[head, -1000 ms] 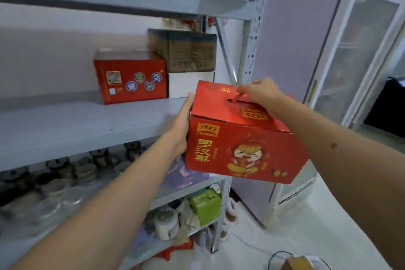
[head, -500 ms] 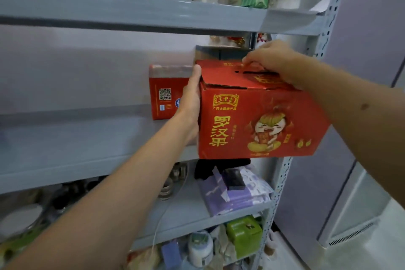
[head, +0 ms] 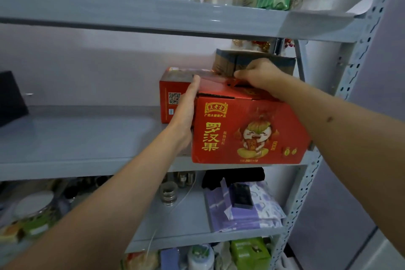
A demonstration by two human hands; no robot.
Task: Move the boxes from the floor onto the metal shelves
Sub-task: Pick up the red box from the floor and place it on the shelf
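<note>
A red drink carton (head: 247,131) with yellow lettering and a cartoon figure sits at the front right edge of the grey metal shelf (head: 83,144). My left hand (head: 186,107) lies flat against its left side, fingers straight. My right hand (head: 260,76) grips the handle slot on its top. Behind it stand a second red box (head: 171,96) with a QR code and a brown cardboard box (head: 232,61), both partly hidden.
The upper shelf (head: 153,15) holds bottles and packets. Jars, purple bags (head: 243,212) and a green box (head: 249,252) fill the lower shelves. A dark object (head: 11,98) stands at the shelf's far left. A perforated upright (head: 359,55) borders the right.
The red carton has gone up and in from beside the rack, and now its base is down on the front of the middle shelf. Both hands have kept their places on it.
</note>
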